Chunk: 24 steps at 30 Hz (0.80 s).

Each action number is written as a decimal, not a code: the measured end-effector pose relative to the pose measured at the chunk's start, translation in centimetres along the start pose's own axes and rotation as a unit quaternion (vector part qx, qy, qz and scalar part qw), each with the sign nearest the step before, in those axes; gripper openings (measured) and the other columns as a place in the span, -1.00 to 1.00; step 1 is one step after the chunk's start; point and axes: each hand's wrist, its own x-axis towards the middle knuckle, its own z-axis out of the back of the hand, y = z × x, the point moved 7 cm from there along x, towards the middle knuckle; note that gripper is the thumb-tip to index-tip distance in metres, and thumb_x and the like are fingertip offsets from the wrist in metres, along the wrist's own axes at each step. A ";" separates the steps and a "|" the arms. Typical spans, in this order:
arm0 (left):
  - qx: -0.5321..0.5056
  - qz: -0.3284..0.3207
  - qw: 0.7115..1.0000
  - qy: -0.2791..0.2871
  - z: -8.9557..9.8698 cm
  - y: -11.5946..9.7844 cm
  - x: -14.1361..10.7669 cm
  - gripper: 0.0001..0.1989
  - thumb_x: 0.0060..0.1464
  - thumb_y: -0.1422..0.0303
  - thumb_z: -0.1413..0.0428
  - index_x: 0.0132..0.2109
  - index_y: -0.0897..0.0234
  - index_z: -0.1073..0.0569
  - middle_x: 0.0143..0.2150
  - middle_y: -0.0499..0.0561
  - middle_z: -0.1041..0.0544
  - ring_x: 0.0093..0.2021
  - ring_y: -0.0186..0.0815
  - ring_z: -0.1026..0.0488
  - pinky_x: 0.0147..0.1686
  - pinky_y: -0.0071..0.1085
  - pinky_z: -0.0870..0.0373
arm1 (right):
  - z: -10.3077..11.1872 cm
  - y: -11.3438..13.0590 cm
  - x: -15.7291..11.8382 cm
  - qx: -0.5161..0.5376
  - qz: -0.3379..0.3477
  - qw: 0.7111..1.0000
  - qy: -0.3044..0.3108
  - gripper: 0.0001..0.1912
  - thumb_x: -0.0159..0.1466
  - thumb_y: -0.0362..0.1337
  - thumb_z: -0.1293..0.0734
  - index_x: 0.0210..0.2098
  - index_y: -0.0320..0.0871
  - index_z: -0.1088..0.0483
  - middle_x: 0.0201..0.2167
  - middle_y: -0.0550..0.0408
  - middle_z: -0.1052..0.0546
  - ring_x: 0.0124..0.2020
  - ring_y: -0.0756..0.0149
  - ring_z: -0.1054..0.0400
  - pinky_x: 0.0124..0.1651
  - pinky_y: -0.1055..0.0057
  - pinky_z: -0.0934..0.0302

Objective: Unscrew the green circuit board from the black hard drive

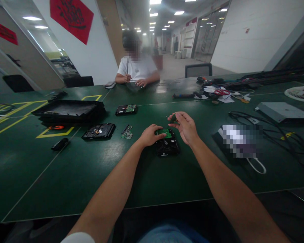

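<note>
A black hard drive [168, 148] with a green circuit board [168, 133] on its upper side lies on the green table in front of me. My left hand [151, 135] grips its left edge, the thumb resting over the board. Just above the drive's far right corner, my right hand [184, 127] is raised with its fingers pinched together. Something small and dark shows at those fingertips, too unclear to name. Left of the drive lies a loose circuit board [127, 132]. Two more hard drives, one nearer [99, 131] and another farther off [126, 109], lie beyond it.
A black tray [71, 109] stands at the left, near a small black object [60, 144]. To the right are a blurred-out device [239, 141], black cables [276, 130] and a grey metal box [286, 112]. Across the table sits a person [137, 69], hands on the tabletop.
</note>
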 end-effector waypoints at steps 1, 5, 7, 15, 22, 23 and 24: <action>-0.001 -0.001 1.000 0.000 0.0 0.0 0.0 -0.42 0.21 -0.04 -0.21 0.21 0.23 -0.55 0.09 0.16 -0.55 0.07 -0.06 -0.53 0.14 -0.15 -0.46 | 0.0 -0.1 0.0 0.007 -0.001 1.000 -0.001 -0.70 0.26 0.04 -0.49 -0.19 -0.01 -0.50 -0.20 0.11 -0.62 -0.12 0.25 -0.53 -0.15 0.32 -0.51; 0.000 -0.005 1.000 -0.004 0.1 -0.1 0.0 -0.42 0.22 -0.04 -0.21 0.21 0.25 -0.54 0.09 0.17 -0.55 0.09 -0.06 -0.53 0.16 -0.15 -0.44 | 0.3 -0.4 0.2 0.032 -0.008 0.999 -0.003 -0.65 0.31 0.11 -0.42 -0.19 -0.04 -0.46 -0.20 0.07 -0.64 -0.12 0.21 -0.57 -0.11 0.26 -0.51; 0.004 -0.001 1.000 -0.002 0.0 -0.1 0.0 -0.43 0.22 -0.03 -0.21 0.21 0.25 -0.54 0.09 0.17 -0.54 0.08 -0.06 -0.53 0.15 -0.15 -0.45 | 0.4 -0.4 0.2 0.035 -0.007 0.999 -0.002 -0.66 0.32 0.11 -0.41 -0.19 -0.03 -0.45 -0.21 0.08 -0.64 -0.13 0.21 -0.57 -0.14 0.26 -0.51; 0.001 0.003 1.000 0.001 0.0 -0.2 0.0 -0.43 0.22 -0.03 -0.21 0.21 0.25 -0.55 0.10 0.17 -0.55 0.08 -0.07 -0.53 0.16 -0.17 -0.44 | 0.4 -0.2 0.1 0.004 0.003 1.000 0.001 -0.74 0.31 0.01 -0.45 -0.13 0.00 -0.57 -0.27 0.11 -0.58 -0.17 0.28 -0.49 -0.26 0.41 -0.49; 0.005 0.002 1.000 0.004 -0.1 0.1 0.1 -0.41 0.22 -0.04 -0.21 0.22 0.24 -0.54 0.09 0.17 -0.55 0.06 -0.06 -0.53 0.12 -0.16 -0.45 | 0.4 -0.4 0.1 0.019 0.000 1.000 0.005 -0.71 0.30 0.04 -0.45 -0.17 -0.03 -0.55 -0.21 0.08 -0.60 -0.12 0.24 -0.51 -0.22 0.36 -0.51; 0.004 -0.001 1.000 0.003 -0.1 0.0 0.1 -0.42 0.22 -0.04 -0.21 0.22 0.24 -0.54 0.09 0.16 -0.55 0.07 -0.06 -0.53 0.13 -0.16 -0.45 | 0.4 -0.4 0.1 0.021 -0.002 1.000 0.005 -0.69 0.31 0.06 -0.44 -0.17 -0.03 -0.54 -0.19 0.07 -0.61 -0.11 0.22 -0.52 -0.21 0.34 -0.51; 0.004 -0.003 1.000 0.002 -0.1 0.0 0.1 -0.42 0.22 -0.03 -0.21 0.22 0.24 -0.54 0.09 0.16 -0.55 0.08 -0.06 -0.52 0.13 -0.16 -0.45 | 0.4 -0.5 0.1 0.022 -0.003 1.000 0.004 -0.68 0.31 0.08 -0.43 -0.16 -0.03 -0.54 -0.18 0.07 -0.61 -0.11 0.22 -0.53 -0.20 0.32 -0.52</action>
